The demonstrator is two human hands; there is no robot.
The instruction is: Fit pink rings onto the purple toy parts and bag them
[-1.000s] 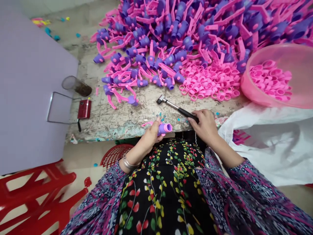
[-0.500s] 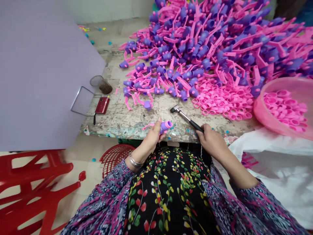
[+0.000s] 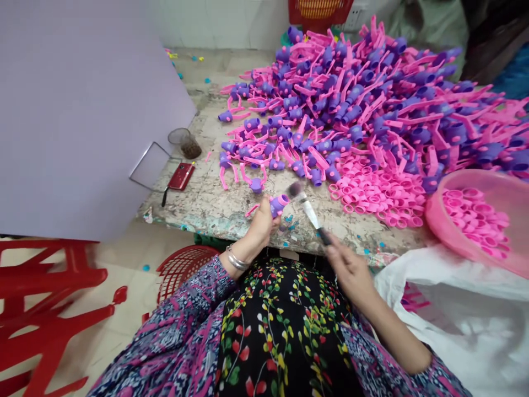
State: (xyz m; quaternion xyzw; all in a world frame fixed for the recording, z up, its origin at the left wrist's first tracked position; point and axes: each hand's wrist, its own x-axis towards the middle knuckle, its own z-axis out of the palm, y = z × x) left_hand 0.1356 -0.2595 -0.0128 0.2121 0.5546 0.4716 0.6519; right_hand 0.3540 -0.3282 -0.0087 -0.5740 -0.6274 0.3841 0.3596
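Observation:
My left hand (image 3: 263,225) is closed around a purple plastic piece (image 3: 278,206) with a pink ring at its open end, above the table's front edge. A pink arm sticks out on the far side of the fingers. In my right hand (image 3: 346,263) is a hammer (image 3: 309,213), gripped by its black handle. Its head, smeared by motion, is close to the ringed end of the piece; whether they touch I cannot tell. Beyond lies a big heap of purple and pink plastic parts (image 3: 355,105), with a pile of loose pink rings (image 3: 376,190) in front of it.
A pink bowl (image 3: 433,212) of rings stands at the right, above a white sack (image 3: 487,309). On the left are a glass jar (image 3: 190,146), a red box-shaped object (image 3: 181,176) and a lilac panel (image 3: 82,110). Red stools (image 3: 49,309) and a red basket (image 3: 182,270) are below.
The view has shifted, showing more of the back wall. My right hand has lifted the hammer off the table and brought its head towards the piece in my left hand.

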